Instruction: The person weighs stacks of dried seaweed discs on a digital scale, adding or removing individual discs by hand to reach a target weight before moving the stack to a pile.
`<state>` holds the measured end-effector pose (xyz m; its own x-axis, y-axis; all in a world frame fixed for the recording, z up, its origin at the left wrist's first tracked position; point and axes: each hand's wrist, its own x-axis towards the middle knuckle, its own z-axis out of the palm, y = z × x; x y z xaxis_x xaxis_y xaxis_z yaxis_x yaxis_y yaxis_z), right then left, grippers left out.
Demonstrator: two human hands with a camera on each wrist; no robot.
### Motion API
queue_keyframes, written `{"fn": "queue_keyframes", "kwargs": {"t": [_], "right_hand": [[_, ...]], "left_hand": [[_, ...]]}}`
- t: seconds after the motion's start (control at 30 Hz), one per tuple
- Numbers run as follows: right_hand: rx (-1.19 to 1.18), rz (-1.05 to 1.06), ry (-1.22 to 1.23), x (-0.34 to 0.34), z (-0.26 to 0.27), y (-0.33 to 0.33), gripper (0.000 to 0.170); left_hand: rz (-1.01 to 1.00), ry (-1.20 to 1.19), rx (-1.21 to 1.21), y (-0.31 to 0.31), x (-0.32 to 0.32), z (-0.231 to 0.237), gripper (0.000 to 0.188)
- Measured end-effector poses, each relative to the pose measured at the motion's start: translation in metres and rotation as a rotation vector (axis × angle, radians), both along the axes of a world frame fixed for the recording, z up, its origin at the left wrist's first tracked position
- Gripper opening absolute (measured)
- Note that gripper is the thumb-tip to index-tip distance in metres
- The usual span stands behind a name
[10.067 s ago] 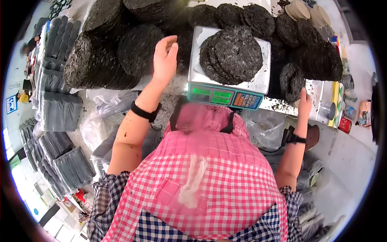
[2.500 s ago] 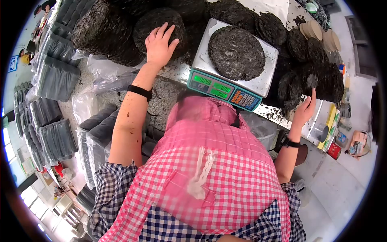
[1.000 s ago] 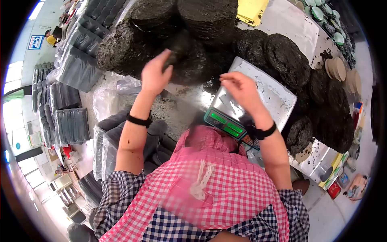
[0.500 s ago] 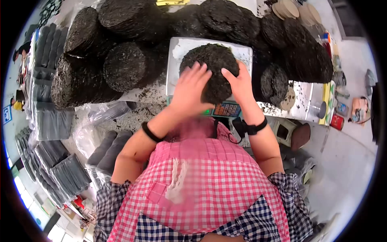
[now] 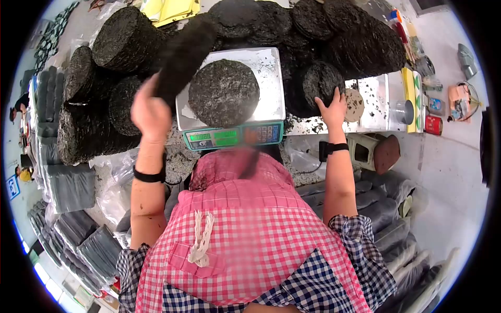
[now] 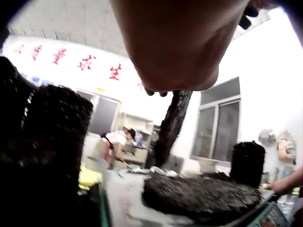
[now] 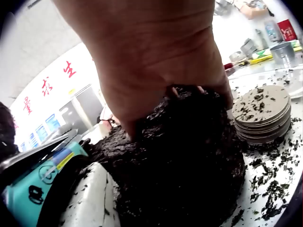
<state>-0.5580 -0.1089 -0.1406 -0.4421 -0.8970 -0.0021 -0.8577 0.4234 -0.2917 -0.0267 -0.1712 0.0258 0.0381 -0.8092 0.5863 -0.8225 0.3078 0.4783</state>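
Note:
My left hand (image 5: 151,112) grips a thick, dark round cake of dried seaweed (image 5: 185,57), tilted on edge and blurred, left of the scale. In the left wrist view this seaweed slab (image 6: 173,127) hangs below the hand; the fingertips are mostly hidden. One flat seaweed cake (image 5: 223,94) lies on the silver pan of the teal digital scale (image 5: 269,78). My right hand (image 5: 334,109) touches a small dark seaweed stack (image 5: 317,78) right of the scale, thumb spread from the fingers. The right wrist view shows the palm over that seaweed stack (image 7: 189,161).
Tall seaweed stacks (image 5: 128,39) stand left and behind the scale, with more seaweed rolls (image 5: 365,47) at back right. Beige discs (image 5: 355,104) lie beside the right hand among crumbs. Yellow sheets (image 5: 169,9) lie at the back; bagged packs (image 5: 70,188) stand at left.
Both hands have parted from the cake on the scale: the left moved left and now holds a tilted cake, the right moved right to the small stack. A flat cake stays on the pan.

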Motion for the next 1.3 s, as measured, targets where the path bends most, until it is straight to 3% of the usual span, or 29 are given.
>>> {"fn": "queue_keyframes", "kwargs": {"t": [0.03,0.13,0.17,0.2,0.23,0.27,0.3,0.37,0.47,0.5,0.57,0.63,0.7,0.77,0.83,0.87,0.9,0.93,0.97,1.0,1.07,1.17,1.27,1.3], "right_hand": [[0.045,0.013,-0.029,0.0,0.006,-0.003,0.112],[0.202,0.005,-0.018,0.024,0.031,-0.01,0.131],[0.245,0.044,0.094,0.033,0.047,-0.011,0.129],[0.215,0.077,0.1,0.032,0.043,-0.013,0.127],[0.186,0.115,0.106,0.024,0.039,-0.016,0.125],[0.108,0.184,0.075,0.015,0.035,-0.017,0.117],[0.078,0.18,-0.027,0.019,0.049,-0.016,0.1],[-0.002,0.226,-0.071,0.023,0.055,-0.013,0.074],[-0.116,0.253,-0.041,0.02,0.046,-0.006,0.061],[-0.285,0.256,0.052,0.019,0.059,-0.004,0.058],[-0.529,0.239,0.019,0.036,0.124,0.0,0.06],[-0.679,0.454,-0.124,0.101,0.18,-0.002,0.059],[-0.579,0.787,-0.003,0.171,0.197,-0.001,0.059],[-0.397,0.988,0.046,0.221,0.16,-0.012,0.063],[-0.138,1.063,-0.094,0.238,0.138,-0.013,0.067],[-0.178,1.012,-0.242,0.231,0.138,-0.013,0.071],[-0.236,0.941,-0.331,0.224,0.17,-0.007,0.07],[-0.402,0.947,-0.304,0.202,0.175,-0.01,0.067],[-0.599,0.82,-0.456,0.191,0.176,-0.013,0.062],[-0.584,0.669,-0.322,0.187,0.193,-0.012,0.057],[-0.579,0.687,-0.175,0.2,0.202,-0.032,0.059],[-0.402,0.894,0.036,0.224,0.178,-0.063,0.068],[-0.34,0.987,0.081,0.204,0.176,-0.055,0.077],[-0.379,0.955,-0.051,0.19,0.195,-0.049,0.075]], "left_hand": [[0.28,0.16,-0.039,0.0,0.013,0.004,0.026],[0.189,0.739,0.235,-0.016,0.008,0.034,0.03],[0.085,0.874,0.524,-0.02,0.007,0.017,0.033],[0.076,0.84,0.641,-0.016,-0.014,0.002,0.034],[-0.039,0.491,0.56,-0.018,-0.011,-0.043,0.034],[-0.153,0.417,0.547,-0.023,-0.015,-0.074,0.032],[-0.048,0.247,0.762,-0.031,-0.021,-0.081,0.029],[-0.084,0.189,0.576,-0.024,-0.039,-0.076,0.037],[-0.01,0.094,0.488,-0.013,-0.04,-0.065,0.045],[0.017,0.044,0.47,-0.007,-0.037,-0.049,0.046],[-0.024,0.296,0.428,0.0,-0.024,-0.047,0.042],[-0.058,0.585,0.456,0.011,-0.012,-0.067,0.04],[-0.033,0.855,0.535,0.012,-0.015,-0.07,0.05],[0.052,1.048,0.557,0.003,-0.019,-0.072,0.056],[0.071,0.996,0.534,0.011,-0.01,-0.073,0.06],[0.08,0.952,0.509,0.016,0.001,-0.073,0.06],[0.093,0.909,0.48,0.02,0.014,-0.075,0.06],[0.116,0.77,0.395,0.028,0.03,-0.08,0.061],[0.111,0.752,0.365,0.034,0.045,-0.08,0.062],[0.15,0.75,0.323,0.035,0.053,-0.083,0.055],[0.142,0.727,0.261,0.025,0.065,-0.09,0.048],[0.021,0.658,0.205,0.015,0.04,-0.072,0.047],[-0.021,0.538,0.199,0.032,0.038,-0.062,0.046],[-0.014,0.563,0.189,0.043,0.047,-0.065,0.047]]}}
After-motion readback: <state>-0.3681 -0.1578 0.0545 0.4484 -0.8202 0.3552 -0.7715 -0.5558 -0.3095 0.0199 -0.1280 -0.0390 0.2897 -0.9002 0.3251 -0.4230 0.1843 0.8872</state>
